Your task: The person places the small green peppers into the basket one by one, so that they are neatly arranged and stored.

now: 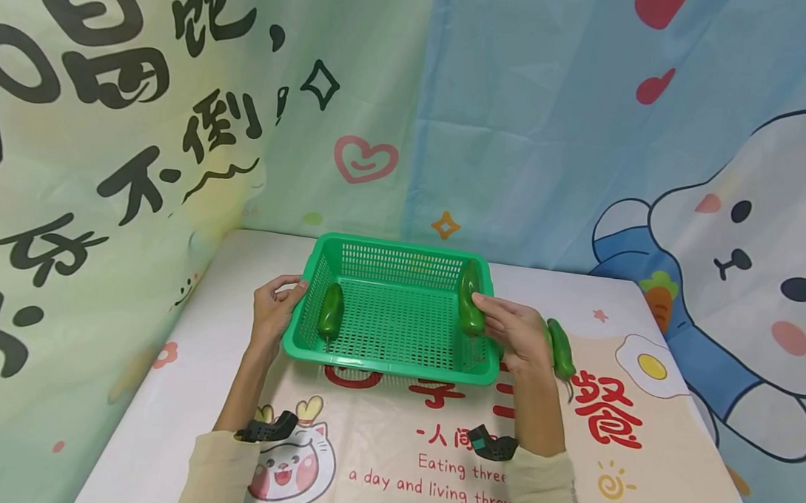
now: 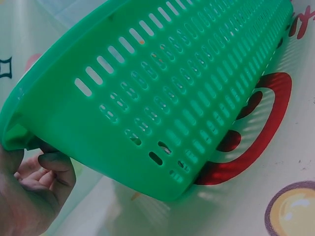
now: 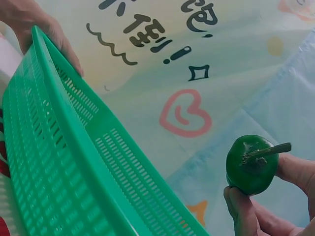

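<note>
A green plastic basket [image 1: 400, 322] with slotted walls is in the middle of the head view. At its left end, my left hand [image 1: 274, 310] grips the rim; in the left wrist view the fingers [image 2: 56, 169] curl beneath the rim. One green pepper [image 1: 331, 312] lies inside, near the left wall. My right hand [image 1: 516, 329] pinches another green pepper [image 1: 469, 298] between thumb and fingers, over the basket's right end. Its stem end faces the right wrist camera, where this held pepper [image 3: 252, 164] appears apart from the basket wall.
Right of my right hand, a green pepper [image 1: 561, 349] lies on the printed tablecloth [image 1: 370, 443], with a bit of another green one beside it, mostly hidden by the hand. A printed curtain [image 1: 514, 137] hangs behind the table and along its left side.
</note>
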The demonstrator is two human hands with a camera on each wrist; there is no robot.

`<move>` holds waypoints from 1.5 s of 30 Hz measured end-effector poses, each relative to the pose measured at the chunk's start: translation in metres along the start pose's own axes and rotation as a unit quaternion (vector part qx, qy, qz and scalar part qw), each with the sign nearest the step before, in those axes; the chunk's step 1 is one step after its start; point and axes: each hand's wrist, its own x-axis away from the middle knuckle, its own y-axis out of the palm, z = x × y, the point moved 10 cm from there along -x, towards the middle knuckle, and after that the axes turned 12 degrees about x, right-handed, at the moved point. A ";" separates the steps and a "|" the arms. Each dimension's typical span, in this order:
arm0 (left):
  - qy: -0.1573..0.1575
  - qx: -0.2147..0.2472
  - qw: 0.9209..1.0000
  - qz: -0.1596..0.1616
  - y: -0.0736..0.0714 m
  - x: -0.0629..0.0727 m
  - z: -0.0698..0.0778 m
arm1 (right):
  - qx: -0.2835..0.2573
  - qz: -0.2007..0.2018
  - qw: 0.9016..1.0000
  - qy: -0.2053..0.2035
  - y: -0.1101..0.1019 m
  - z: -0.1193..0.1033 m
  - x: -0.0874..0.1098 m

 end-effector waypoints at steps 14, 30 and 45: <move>-0.003 -0.003 1.000 -0.003 0.000 0.001 0.000 | -0.027 -0.023 0.999 -0.032 0.025 -0.010 0.001; 0.000 -0.008 1.000 0.000 -0.001 0.000 -0.001 | -0.033 -0.030 0.999 -0.030 0.050 -0.009 -0.003; 0.000 -0.007 1.000 -0.002 0.000 0.001 0.001 | -0.034 -0.049 0.998 -0.031 0.085 -0.006 -0.011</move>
